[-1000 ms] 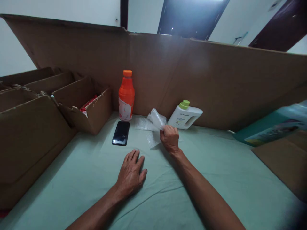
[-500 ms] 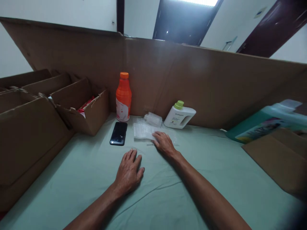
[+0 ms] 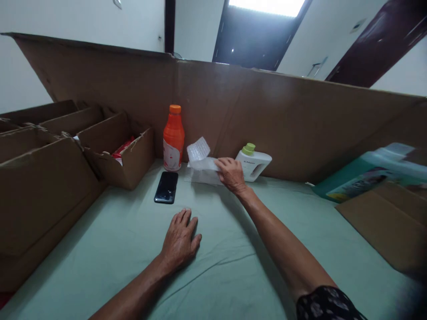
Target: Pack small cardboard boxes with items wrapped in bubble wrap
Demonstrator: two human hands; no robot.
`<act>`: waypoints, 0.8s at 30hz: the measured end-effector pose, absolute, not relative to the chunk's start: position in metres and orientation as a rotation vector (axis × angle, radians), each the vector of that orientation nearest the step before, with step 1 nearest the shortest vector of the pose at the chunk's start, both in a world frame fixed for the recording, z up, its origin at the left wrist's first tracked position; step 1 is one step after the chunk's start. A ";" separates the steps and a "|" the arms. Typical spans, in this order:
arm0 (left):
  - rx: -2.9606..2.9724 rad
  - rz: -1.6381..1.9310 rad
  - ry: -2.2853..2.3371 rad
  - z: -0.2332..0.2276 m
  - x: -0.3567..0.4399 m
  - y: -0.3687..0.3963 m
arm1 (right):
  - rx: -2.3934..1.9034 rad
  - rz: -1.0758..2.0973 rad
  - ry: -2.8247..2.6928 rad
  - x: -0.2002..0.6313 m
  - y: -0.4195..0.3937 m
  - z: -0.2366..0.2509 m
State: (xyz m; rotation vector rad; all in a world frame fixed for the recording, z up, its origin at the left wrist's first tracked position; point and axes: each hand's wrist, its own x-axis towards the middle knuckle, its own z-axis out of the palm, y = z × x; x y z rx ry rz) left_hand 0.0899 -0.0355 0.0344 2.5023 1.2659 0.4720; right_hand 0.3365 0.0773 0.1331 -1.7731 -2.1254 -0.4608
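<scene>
My right hand (image 3: pixel 231 174) is closed on the near edge of a sheet of clear bubble wrap (image 3: pixel 203 163), lifted off the cloth. The sheet's far end curls upward, and part of the plastic still lies beneath it. Flat on the green cloth (image 3: pixel 133 249), my left hand (image 3: pixel 182 238) rests with its fingers apart and holds nothing. A black phone (image 3: pixel 166 187) lies beyond that hand. Behind my right hand stands a white bottle with a green cap (image 3: pixel 256 165), partly covered by the hand. An orange bottle (image 3: pixel 173 138) stands upright to the left of the plastic.
Cardboard compartments (image 3: pixel 43 191) line the left side, one with red packets (image 3: pixel 123 147) inside. A tall cardboard wall (image 3: pixel 283 111) closes off the back. On the right, a tilted jug of green liquid (image 3: pixel 370 173) sits by a cardboard piece (image 3: pixel 383 222).
My right hand has taken hold of the bubble wrap and raised it, moving slightly away from me. The wrap's far end has curled up. My left hand has stayed in place.
</scene>
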 end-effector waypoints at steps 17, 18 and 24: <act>2.709 0.625 1.226 0.000 0.080 -0.033 | -1.984 -0.313 -1.954 0.402 -0.122 0.067; 2.730 0.641 1.197 -0.006 0.078 -0.030 | -2.057 -0.358 -1.875 0.425 -0.136 0.074; 2.816 0.640 1.137 -0.020 0.073 -0.019 | -2.316 -0.746 -1.219 0.595 -0.213 0.150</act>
